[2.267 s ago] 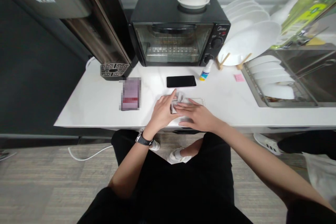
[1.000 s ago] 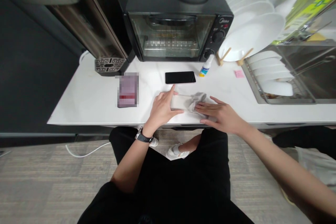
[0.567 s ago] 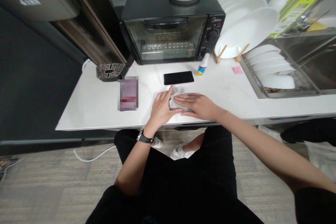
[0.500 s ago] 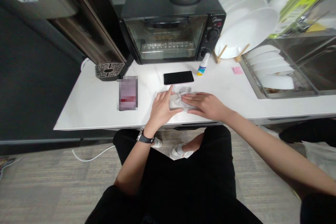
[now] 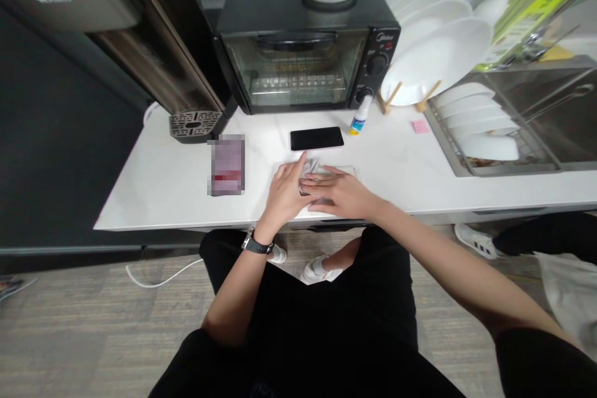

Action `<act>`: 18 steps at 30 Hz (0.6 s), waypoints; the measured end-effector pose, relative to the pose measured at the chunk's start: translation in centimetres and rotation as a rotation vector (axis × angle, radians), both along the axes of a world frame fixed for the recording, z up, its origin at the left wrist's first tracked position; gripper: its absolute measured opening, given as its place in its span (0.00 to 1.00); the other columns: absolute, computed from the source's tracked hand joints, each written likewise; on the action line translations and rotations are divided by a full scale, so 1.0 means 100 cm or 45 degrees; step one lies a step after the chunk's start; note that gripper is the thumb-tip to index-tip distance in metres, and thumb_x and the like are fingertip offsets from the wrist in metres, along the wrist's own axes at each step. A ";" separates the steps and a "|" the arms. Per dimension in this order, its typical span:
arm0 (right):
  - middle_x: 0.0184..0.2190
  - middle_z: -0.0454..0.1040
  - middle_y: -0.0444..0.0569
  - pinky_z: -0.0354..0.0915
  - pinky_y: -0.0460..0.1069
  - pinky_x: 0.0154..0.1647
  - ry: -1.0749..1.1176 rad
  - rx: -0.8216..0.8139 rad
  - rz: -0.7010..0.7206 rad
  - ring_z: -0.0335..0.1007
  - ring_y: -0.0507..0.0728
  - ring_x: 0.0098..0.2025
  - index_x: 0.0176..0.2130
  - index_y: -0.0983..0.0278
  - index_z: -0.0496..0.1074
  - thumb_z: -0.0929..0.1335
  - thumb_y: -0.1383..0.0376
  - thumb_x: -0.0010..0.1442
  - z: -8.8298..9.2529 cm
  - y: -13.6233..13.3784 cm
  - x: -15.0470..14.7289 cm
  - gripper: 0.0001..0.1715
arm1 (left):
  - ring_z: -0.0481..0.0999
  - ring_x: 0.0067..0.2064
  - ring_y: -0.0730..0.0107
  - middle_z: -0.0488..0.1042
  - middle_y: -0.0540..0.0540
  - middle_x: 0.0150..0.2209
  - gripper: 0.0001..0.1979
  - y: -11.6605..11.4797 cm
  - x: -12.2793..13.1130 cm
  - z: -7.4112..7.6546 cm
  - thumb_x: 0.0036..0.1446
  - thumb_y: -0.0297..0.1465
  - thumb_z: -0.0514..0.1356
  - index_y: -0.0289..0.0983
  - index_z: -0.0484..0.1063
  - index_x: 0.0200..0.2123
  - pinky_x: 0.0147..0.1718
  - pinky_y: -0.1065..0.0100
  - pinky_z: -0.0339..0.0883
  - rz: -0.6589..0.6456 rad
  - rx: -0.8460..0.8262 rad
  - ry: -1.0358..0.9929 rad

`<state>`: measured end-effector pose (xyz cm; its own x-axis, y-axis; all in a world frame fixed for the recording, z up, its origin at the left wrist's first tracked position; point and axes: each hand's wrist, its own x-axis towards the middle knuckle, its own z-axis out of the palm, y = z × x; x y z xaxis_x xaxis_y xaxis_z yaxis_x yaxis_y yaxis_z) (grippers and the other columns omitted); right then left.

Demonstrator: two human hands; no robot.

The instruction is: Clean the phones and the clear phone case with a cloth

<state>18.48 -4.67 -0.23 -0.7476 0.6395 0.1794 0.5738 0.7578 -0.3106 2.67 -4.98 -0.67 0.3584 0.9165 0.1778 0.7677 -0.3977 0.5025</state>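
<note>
On the white counter, a clear flat rectangular thing (image 5: 353, 171) lies partly under my hands; I cannot make out its kind. My left hand (image 5: 285, 191) braces its left end, index finger and thumb spread around it. My right hand (image 5: 342, 194) presses a crumpled whitish cloth (image 5: 310, 166) onto it, fingers stretched and close together. The right fingertips reach up to the left hand and hide much of both things. Just behind lies a black-screened phone (image 5: 317, 138). A small white spray bottle (image 5: 359, 117) with a blue and yellow label stands to its right.
A blurred-out purple packet (image 5: 228, 165) lies left on the counter (image 5: 153, 193). Behind are a drinks machine (image 5: 196, 124) and a toaster oven (image 5: 298, 68). To the right are racked plates (image 5: 438, 62), a pink note (image 5: 420, 127) and a sink (image 5: 485, 161). Another person's shoe (image 5: 476, 241) shows below.
My right hand has slid left and slightly toward me with the cloth, uncovering the right end of the clear flat thing. My left hand has stayed nearly still.
</note>
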 end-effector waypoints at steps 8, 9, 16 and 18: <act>0.46 0.55 0.36 0.43 0.54 0.50 -0.003 -0.049 -0.226 0.49 0.54 0.48 0.46 0.52 0.52 0.58 0.57 0.49 0.009 -0.001 0.049 0.23 | 0.54 0.46 0.62 0.57 0.50 0.46 0.37 0.001 0.000 -0.002 0.41 0.39 0.55 0.45 0.36 0.51 0.46 0.62 0.49 0.040 0.003 0.024; 0.46 0.55 0.36 0.43 0.54 0.50 -0.025 -0.057 -0.249 0.49 0.54 0.48 0.46 0.51 0.52 0.58 0.57 0.49 0.010 -0.006 0.056 0.23 | 0.54 0.46 0.61 0.57 0.50 0.46 0.38 0.001 0.000 -0.003 0.40 0.39 0.56 0.45 0.36 0.51 0.45 0.61 0.49 0.046 0.008 0.010; 0.48 0.52 0.39 0.39 0.55 0.51 -0.141 -0.057 -0.068 0.42 0.53 0.51 0.49 0.55 0.47 0.57 0.55 0.48 0.008 -0.021 0.047 0.28 | 0.55 0.46 0.62 0.58 0.51 0.45 0.41 0.001 -0.001 -0.006 0.38 0.39 0.58 0.46 0.34 0.51 0.45 0.61 0.50 0.007 0.039 -0.066; 0.48 0.52 0.41 0.39 0.55 0.51 -0.129 -0.026 -0.003 0.41 0.52 0.51 0.50 0.58 0.46 0.57 0.54 0.49 0.006 -0.016 0.029 0.29 | 0.55 0.46 0.63 0.58 0.51 0.45 0.40 0.001 -0.001 -0.006 0.38 0.38 0.57 0.45 0.35 0.51 0.45 0.62 0.51 -0.006 0.052 -0.064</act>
<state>21.34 -6.24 0.32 -0.7595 0.6442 0.0903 0.6049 0.7505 -0.2662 2.53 -4.86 -1.23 0.3527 0.9062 0.2332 0.7399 -0.4226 0.5234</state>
